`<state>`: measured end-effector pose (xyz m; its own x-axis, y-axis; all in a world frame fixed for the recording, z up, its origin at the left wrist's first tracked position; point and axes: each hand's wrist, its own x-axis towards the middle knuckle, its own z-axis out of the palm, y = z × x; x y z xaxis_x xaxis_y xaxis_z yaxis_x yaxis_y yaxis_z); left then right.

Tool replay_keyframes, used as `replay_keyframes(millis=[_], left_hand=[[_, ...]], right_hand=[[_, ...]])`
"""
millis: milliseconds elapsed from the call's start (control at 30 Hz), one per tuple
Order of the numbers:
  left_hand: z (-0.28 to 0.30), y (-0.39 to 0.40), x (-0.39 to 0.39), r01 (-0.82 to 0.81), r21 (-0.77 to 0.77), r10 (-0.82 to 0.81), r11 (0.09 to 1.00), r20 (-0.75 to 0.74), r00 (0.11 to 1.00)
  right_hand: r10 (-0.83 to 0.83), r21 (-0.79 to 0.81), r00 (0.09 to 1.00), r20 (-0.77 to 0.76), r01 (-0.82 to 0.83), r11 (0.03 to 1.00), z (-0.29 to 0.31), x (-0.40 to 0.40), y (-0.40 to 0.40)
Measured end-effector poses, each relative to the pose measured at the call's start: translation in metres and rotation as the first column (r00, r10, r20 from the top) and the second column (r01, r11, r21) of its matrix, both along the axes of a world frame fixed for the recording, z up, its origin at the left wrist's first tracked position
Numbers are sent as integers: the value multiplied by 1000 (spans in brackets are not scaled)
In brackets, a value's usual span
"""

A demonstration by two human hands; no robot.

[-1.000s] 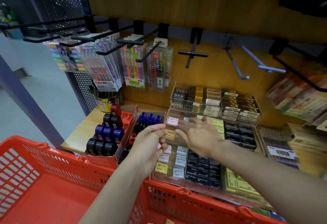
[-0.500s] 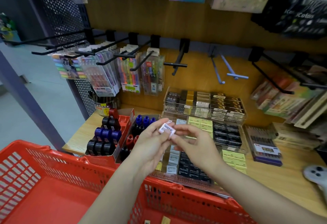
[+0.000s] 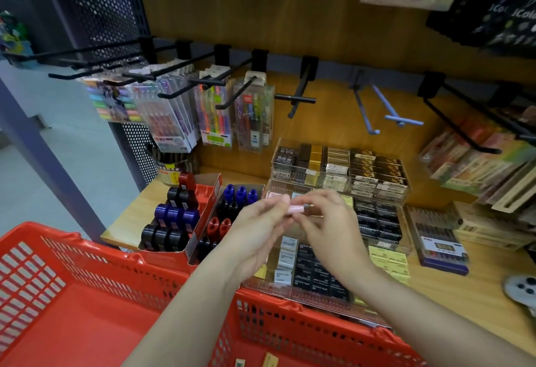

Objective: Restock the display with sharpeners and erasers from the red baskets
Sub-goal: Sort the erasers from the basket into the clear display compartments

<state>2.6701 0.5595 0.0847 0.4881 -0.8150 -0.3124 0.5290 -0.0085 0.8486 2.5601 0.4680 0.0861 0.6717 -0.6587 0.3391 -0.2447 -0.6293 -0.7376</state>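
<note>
A small pink eraser [image 3: 297, 208] is pinched between my left hand [image 3: 258, 233] and my right hand [image 3: 327, 230], held above the clear tiered eraser display [image 3: 404, 247] on the wooden shelf. Left of the display stand two red cardboard trays of sharpeners [image 3: 174, 221] in black, blue and red. The red basket [image 3: 87, 294] sits below my forearms at the shelf's front edge; a few small erasers [image 3: 269, 362] lie on its floor.
Black hooks [image 3: 295, 99] jut out from the back wall above the display, some carrying pen packs [image 3: 214, 117]. Boxed pens [image 3: 438, 242] and stacked stationery packs [image 3: 487, 163] lie to the right. A grey-white object [image 3: 522, 291] rests at the right edge of the shelf.
My right hand has drawn back from the display to meet my left hand. The eraser has turned from label-up to edge-on between both hands. The view has tilted up a little.
</note>
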Motion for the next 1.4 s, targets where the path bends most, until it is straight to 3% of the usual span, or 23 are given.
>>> replay_keyframes(millis=[133, 233, 267, 333, 400, 467, 533, 633, 833, 1000, 1100, 1167, 1267, 1333, 1400], left_hand=[[-4, 3, 4, -29, 31, 25, 999, 130, 991], [-6, 5, 6, -34, 86, 6, 996, 311, 950], [-8, 5, 8, -63, 143, -10, 988, 461, 887], [-15, 8, 14, -150, 262, -124, 953, 793, 596], [-27, 13, 17, -145, 342, -283, 929, 904, 322], [-40, 18, 19, -102, 430, -404, 897, 891, 205], [-49, 21, 23, -104, 454, -437, 885, 887, 150], [-51, 20, 30, -110, 422, -411, 900, 905, 114], [-54, 19, 35, -102, 397, -380, 912, 912, 155], [-55, 17, 35, -99, 392, -375, 914, 914, 156], [-54, 19, 34, -74, 409, -396, 909, 906, 148], [-48, 25, 29, -76, 424, -413, 903, 902, 125], [-42, 44, 3, -109, 384, -384, 917, 923, 24], [-47, 61, -21, -83, 377, -380, 923, 925, -24], [-59, 84, -44, -24, 452, -451, 892, 892, 36]], right_hand=[[73, 141, 997, 3, -73, 987, 1, -2, -4], [120, 67, 992, -43, -117, 991, 5, -3, -11], [109, 25, 991, -71, -108, 994, 6, -2, -15], [36, -68, 987, -155, -47, 997, 8, 6, -28], [-27, -133, 968, -251, -7, 991, 8, 19, -40], [-47, -136, 943, -329, 1, 991, 5, 37, -49], [-53, -136, 916, -397, -2, 991, 0, 56, -51], [-87, -196, 886, -456, -4, 981, -11, 77, -49], [-179, -237, 792, -584, 44, 970, -25, 93, -49], [-229, -383, 739, -634, -42, 923, -26, 102, -50], [-147, -329, 841, -521, -39, 943, -26, 93, -49], [-79, -326, 962, -263, -11, 945, -21, 68, -37], [-31, -315, 999, 18, 35, 948, -23, 4, -3], [-1, -227, 1000, 10, 4, 974, -47, -43, 27], [57, -102, 991, -120, -69, 992, -81, -83, 57]])
